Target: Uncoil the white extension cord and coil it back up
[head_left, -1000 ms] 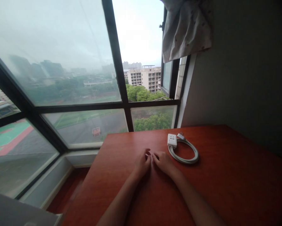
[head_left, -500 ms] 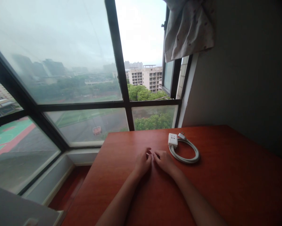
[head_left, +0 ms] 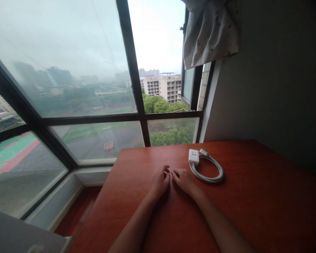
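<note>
Cord point(head_left: 210, 180): coiled on bench point(head_left: 255, 182), right of right hand point(head_left: 184, 180); long axis far-left to near-right | Socket point(head_left: 194, 156): far-left end, face up | Left hand point(head_left: 160, 181), right hand: fingers curled, part open, holding nothing.

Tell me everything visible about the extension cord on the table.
The extension cord looks like plastic, white to pale grey. Its cable is coiled into a loop lying on the reddish-brown table. At the loop's far-left side sits a boxy white socket block with dark slots; beside it is a small white plug, not inserted. No hand touches the cord; the right hand is nearest, to its left.
</note>
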{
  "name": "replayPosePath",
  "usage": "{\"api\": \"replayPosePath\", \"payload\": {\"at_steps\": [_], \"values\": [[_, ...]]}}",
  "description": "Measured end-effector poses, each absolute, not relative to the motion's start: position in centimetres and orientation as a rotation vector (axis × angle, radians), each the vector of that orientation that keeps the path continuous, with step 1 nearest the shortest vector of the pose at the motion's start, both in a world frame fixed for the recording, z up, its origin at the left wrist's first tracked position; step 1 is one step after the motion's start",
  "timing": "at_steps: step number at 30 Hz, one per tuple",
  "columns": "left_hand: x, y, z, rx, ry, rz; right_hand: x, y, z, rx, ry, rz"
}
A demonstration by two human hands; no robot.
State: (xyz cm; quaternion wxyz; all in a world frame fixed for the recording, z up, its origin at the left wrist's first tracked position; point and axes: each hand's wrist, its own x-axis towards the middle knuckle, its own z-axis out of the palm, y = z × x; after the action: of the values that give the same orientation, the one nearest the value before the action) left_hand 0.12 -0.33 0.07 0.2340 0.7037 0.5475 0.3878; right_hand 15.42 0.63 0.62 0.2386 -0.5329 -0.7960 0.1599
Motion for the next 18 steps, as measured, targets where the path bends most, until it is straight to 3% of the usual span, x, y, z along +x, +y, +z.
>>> {"api": "replayPosePath", "payload": {"at_steps": [18], "values": [[0.08, -0.16, -0.14, 1.936, 1.504, 1.088, 15.38, 0.69, 0.61, -1.464, -2.197, 0.430]]}}
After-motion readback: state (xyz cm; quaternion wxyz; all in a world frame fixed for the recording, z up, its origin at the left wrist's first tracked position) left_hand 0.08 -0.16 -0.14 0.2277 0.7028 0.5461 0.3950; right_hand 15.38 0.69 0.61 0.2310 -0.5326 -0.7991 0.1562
